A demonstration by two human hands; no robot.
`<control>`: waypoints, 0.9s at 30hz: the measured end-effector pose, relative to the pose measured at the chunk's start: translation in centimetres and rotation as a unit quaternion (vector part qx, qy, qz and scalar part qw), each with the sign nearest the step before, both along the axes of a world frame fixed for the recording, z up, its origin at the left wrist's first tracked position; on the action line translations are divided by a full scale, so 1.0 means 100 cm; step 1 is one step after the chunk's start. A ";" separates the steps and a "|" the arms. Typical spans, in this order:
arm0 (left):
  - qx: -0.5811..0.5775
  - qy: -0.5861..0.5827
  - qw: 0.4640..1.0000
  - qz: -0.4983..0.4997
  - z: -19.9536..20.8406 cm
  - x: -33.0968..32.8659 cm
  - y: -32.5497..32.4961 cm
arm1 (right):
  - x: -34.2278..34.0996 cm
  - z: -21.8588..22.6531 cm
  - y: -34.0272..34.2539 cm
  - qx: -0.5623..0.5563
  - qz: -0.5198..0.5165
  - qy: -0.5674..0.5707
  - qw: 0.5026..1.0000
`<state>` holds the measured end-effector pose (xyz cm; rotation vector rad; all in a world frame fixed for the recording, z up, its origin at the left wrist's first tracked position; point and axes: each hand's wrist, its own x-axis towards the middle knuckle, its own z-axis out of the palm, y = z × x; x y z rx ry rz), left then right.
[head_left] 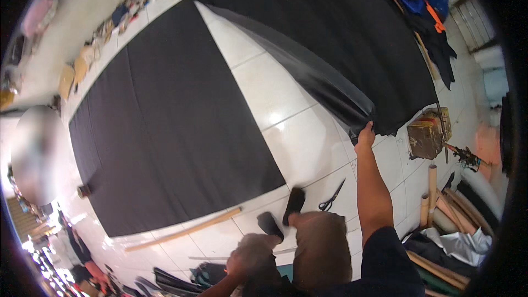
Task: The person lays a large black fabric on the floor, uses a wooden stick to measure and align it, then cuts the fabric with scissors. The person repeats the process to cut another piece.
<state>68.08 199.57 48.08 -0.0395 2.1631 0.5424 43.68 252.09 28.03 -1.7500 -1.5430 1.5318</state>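
My right hand (366,135) reaches forward and is closed on the near corner of a large black sheet of cloth (352,33). The edge of this sheet is lifted and folded over, showing a shinier underside (308,71). A second black cloth panel (170,132) lies flat on the tiles to the left, with a wedge of white floor (275,91) between the two. My left hand (237,264) is low, beside my left knee; its fingers are blurred. Black-handled scissors (329,202) lie on the floor between my right shoe and right forearm.
A long wooden strip (187,230) lies along the near edge of the left panel. A worn box (426,138) stands at the right cloth's near corner. Cardboard tubes (432,187) and rolled material (467,209) are at the right. Scattered items (118,16) line the far left.
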 end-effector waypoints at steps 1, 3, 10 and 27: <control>-0.013 -0.049 0.998 -0.039 0.007 -0.013 0.013 | -0.007 0.024 0.001 0.044 0.013 -0.008 0.999; -0.090 -0.145 0.984 -0.055 0.019 -0.095 0.072 | -0.026 0.079 0.010 0.113 0.049 -0.025 0.992; 0.264 -0.195 0.857 0.397 -0.114 -0.338 0.210 | 0.038 0.202 0.004 0.222 0.324 0.039 0.919; 0.441 -0.125 0.797 0.393 0.124 -0.505 0.392 | -0.128 0.384 -0.077 0.234 0.455 -0.245 0.823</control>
